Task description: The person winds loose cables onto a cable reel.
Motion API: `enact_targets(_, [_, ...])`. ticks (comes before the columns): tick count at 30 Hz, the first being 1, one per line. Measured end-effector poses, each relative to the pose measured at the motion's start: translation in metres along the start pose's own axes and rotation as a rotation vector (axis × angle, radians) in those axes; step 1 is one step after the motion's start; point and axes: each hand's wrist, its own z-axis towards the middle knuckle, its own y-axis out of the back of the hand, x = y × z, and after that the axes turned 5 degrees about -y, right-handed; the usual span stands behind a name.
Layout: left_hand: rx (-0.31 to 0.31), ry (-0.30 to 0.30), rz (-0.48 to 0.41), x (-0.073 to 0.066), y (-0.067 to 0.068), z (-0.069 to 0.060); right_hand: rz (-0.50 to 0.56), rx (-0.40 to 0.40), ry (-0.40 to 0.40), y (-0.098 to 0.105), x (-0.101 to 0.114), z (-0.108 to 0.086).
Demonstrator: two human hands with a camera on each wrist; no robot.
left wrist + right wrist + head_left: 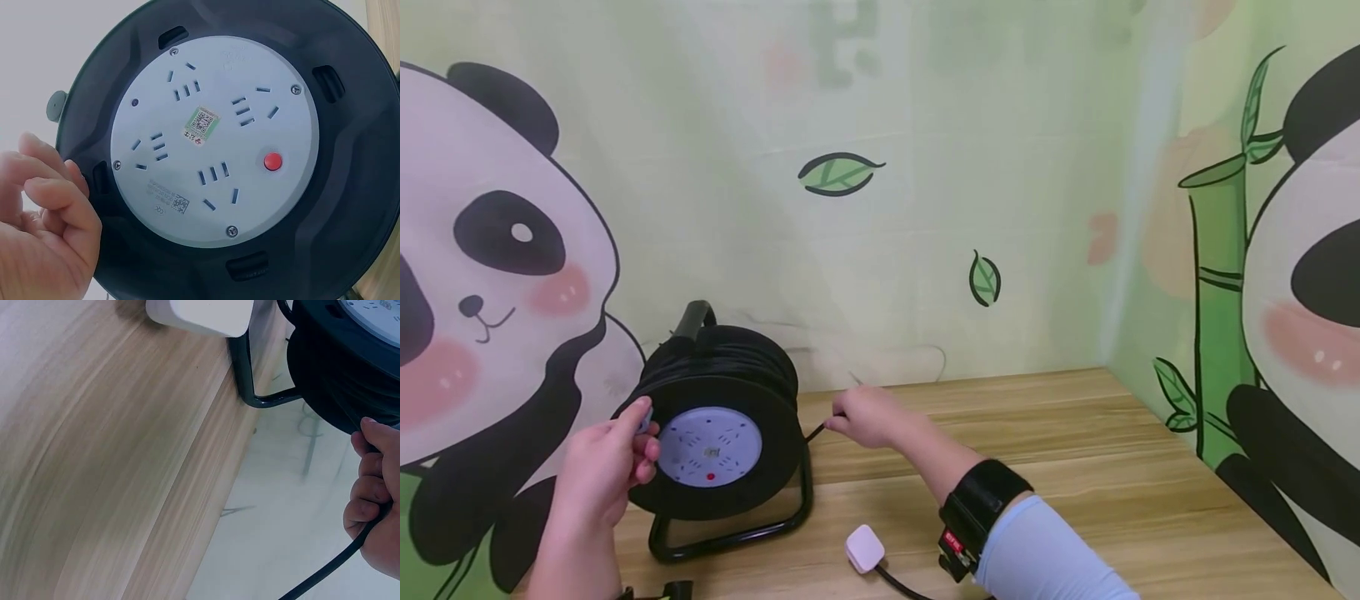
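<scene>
A black cable reel (722, 392) with a round light-grey socket panel (212, 144) stands on a black tube frame at the left of the table. Beside the rim of the reel is my left hand (597, 467), its fingers curled round a small grey knob (645, 422); the left wrist view hides that knob behind the fingers. To the right of the reel, my right hand (868, 417) grips the black cable (331, 565). This cable runs from the wound coil through the fist and out below it.
A white plug (865, 548) with a black cord lies on the wooden table (1037, 425), in front of and to the right of the reel. Behind the table hangs a green backdrop (925, 217) printed with pandas and leaves.
</scene>
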Motion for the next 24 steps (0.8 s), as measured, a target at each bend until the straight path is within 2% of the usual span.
enact_targets(7, [0.002,-0.014,0.001,-0.001,-0.002,-0.001,0.094,0.003,0.006,0.003,-0.014,-0.007])
enact_targets(12, [0.005,-0.012,-0.008,0.001,0.000,-0.001,0.165,-0.023,-0.014,0.007,-0.029,-0.013])
enact_targets(24, [0.004,-0.014,-0.009,0.002,0.001,0.001,0.255,-0.064,-0.110,0.020,-0.085,-0.038])
